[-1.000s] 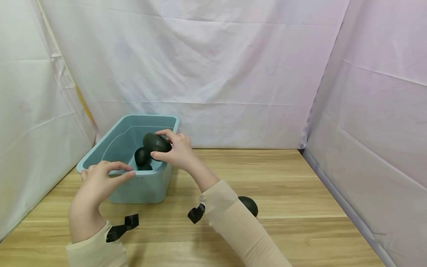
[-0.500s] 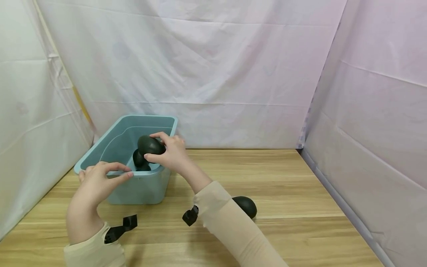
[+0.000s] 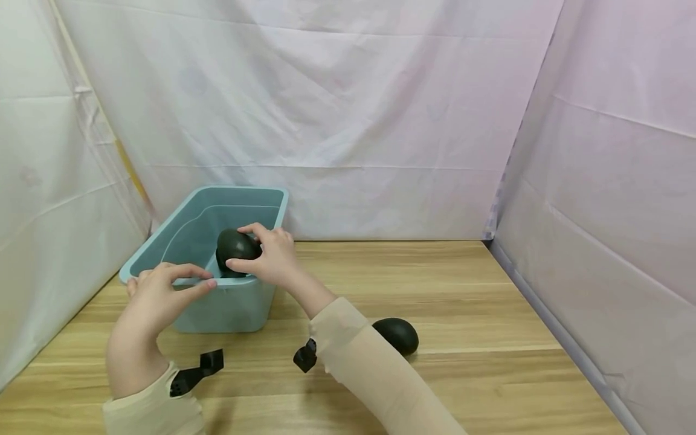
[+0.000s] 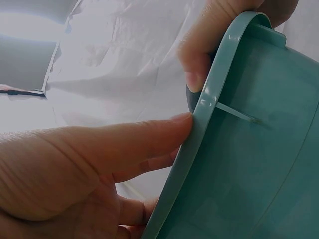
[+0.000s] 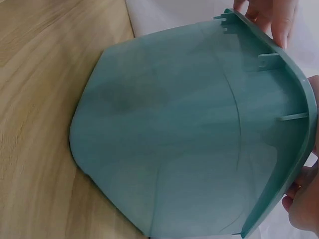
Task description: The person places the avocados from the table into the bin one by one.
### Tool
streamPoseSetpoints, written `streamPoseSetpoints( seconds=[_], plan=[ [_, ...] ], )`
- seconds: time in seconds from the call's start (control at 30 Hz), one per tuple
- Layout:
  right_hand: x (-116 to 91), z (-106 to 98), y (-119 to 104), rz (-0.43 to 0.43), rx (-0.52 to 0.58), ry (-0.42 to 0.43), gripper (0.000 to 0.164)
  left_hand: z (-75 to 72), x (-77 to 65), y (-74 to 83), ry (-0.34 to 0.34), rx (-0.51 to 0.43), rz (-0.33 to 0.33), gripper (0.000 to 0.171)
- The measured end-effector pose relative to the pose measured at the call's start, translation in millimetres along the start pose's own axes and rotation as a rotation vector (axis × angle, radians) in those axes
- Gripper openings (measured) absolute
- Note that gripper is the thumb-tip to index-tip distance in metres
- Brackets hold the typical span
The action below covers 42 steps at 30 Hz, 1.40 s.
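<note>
In the head view my right hand (image 3: pixel 272 257) holds a dark green avocado (image 3: pixel 236 244), thumb and fingers on its two sides, inside the near right part of a light blue plastic bin (image 3: pixel 223 311). The avocado overlaps other dark fruit at the bin's bottom, which is now mostly hidden. My left hand (image 3: pixel 160 296) pinches the bin's near rim, and the left wrist view has its thumb (image 4: pixel 149 137) against the outside of that rim. Another avocado (image 3: pixel 398 335) lies on the table, partly covered by my right sleeve.
A wooden table (image 3: pixel 462 290) carries the bin at its left side. White cloth (image 3: pixel 380 121) hangs behind and along both sides. Each sleeve bears a small black camera mount, such as the one at my left wrist (image 3: pixel 196 373).
My right hand has carried the avocado left and down, deeper into the bin, over the fruit there. The left hand keeps its place on the rim. More of the table's avocado shows.
</note>
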State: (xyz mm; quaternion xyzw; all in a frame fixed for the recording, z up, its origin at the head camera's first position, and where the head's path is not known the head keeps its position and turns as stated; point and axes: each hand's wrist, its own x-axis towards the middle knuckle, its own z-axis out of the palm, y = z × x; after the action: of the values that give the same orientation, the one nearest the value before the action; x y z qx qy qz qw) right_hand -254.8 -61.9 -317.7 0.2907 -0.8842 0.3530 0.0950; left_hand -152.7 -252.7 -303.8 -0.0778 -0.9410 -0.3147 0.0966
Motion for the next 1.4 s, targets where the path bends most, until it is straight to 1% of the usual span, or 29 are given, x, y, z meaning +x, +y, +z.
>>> streamPoseSetpoints(
  seconds=[0.2,0.3,0.63,0.93,1.23,1.4],
  plan=[
    [1.6,-1.3,-0.4,-0.026,-0.026,0.001,0.06,-0.7,0.6,2.2,0.009,-0.002,0.002,0.034],
    [1.1,-2.4,-0.9,-0.025,-0.048,-0.01,0.062,-0.7,0.7,2.1,0.009,0.004,0.008,0.034],
    [-0.3,-5.4,-4.2,-0.01,-0.135,-0.074,0.07,-0.9,-0.1,2.6,0.019,0.002,0.016,0.033],
    [-0.8,-4.4,-2.5,-0.016,-0.134,-0.105,0.067,-0.7,-1.5,3.2,0.007,0.016,0.002,0.033],
    [0.2,-8.6,-0.1,-0.048,-0.232,-0.156,0.071,0.5,-2.3,3.9,0.007,0.006,0.0,0.034],
    [0.0,-13.0,0.5,-0.044,-0.252,-0.185,0.073,0.4,-2.0,3.2,0.015,0.002,0.01,0.033]
  ],
)
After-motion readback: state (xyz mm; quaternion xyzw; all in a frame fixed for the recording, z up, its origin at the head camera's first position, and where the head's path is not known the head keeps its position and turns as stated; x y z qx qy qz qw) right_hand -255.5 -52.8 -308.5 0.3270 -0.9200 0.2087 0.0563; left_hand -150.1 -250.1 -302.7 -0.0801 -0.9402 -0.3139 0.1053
